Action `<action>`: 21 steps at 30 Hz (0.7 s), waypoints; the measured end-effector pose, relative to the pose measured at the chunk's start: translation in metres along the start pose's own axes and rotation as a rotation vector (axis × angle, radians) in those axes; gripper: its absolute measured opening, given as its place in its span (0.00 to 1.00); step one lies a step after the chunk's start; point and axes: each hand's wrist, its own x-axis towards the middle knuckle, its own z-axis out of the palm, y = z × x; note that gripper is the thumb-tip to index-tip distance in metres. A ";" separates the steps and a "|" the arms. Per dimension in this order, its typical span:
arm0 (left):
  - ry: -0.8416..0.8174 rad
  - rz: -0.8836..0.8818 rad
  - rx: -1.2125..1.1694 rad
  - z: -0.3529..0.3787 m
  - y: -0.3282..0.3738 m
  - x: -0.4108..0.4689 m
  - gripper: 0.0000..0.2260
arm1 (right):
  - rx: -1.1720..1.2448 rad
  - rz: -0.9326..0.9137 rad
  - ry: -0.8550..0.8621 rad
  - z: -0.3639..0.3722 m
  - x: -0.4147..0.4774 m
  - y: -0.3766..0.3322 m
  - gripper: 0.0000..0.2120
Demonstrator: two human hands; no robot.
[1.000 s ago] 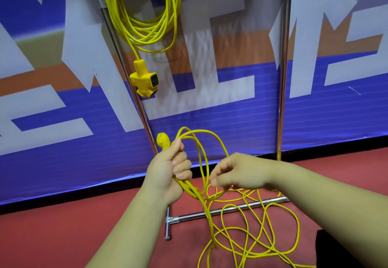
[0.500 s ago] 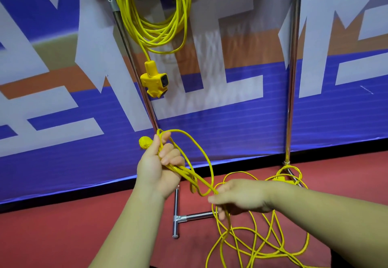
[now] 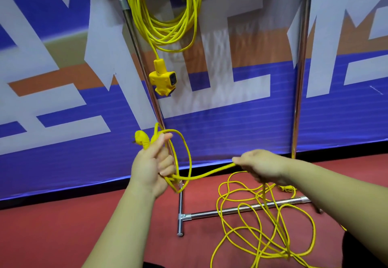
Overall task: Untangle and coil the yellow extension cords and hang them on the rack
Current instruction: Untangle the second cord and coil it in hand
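My left hand point(image 3: 152, 168) grips a small coil of yellow extension cord point(image 3: 184, 154), with the cord's yellow plug point(image 3: 141, 139) sticking out above the thumb. A taut stretch of the same cord runs right into my right hand point(image 3: 262, 168), which holds it in curled fingers. From there the cord drops to a loose tangle point(image 3: 262, 225) on the red floor, lying over the rack's base bar. A second yellow cord point(image 3: 165, 15) hangs coiled at the top of the metal rack point(image 3: 300, 78), its yellow socket block point(image 3: 162, 80) dangling below.
The rack's chrome posts and floor bar point(image 3: 237, 211) stand against a blue, white and orange banner wall point(image 3: 231, 120). Another yellow socket end point(image 3: 286, 188) lies by the right post's foot. Red floor point(image 3: 63, 225) extends to the left.
My right hand has slid right along the cord, away from the left hand, pulling a stretch taut. The left hand keeps its grip on the coil. The view has shifted slightly.
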 end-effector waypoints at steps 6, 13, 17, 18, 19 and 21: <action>-0.057 -0.028 0.477 0.025 -0.042 -0.006 0.10 | 0.227 -0.219 0.076 0.006 -0.021 -0.050 0.13; -0.238 -0.073 0.557 0.041 -0.066 -0.009 0.08 | 0.164 -0.404 0.062 0.004 -0.036 -0.062 0.13; -0.224 -0.073 0.445 0.049 -0.056 -0.009 0.09 | 0.203 -0.339 -0.067 -0.008 -0.036 -0.048 0.13; -0.217 -0.073 0.398 0.048 -0.053 -0.007 0.09 | 0.171 -0.288 -0.127 -0.012 -0.035 -0.041 0.13; -0.213 -0.071 0.359 0.047 -0.049 -0.006 0.10 | 0.110 -0.229 -0.184 -0.017 -0.032 -0.031 0.13; -0.207 -0.069 0.288 0.044 -0.043 -0.004 0.10 | -0.079 -0.107 -0.303 -0.026 -0.028 -0.008 0.09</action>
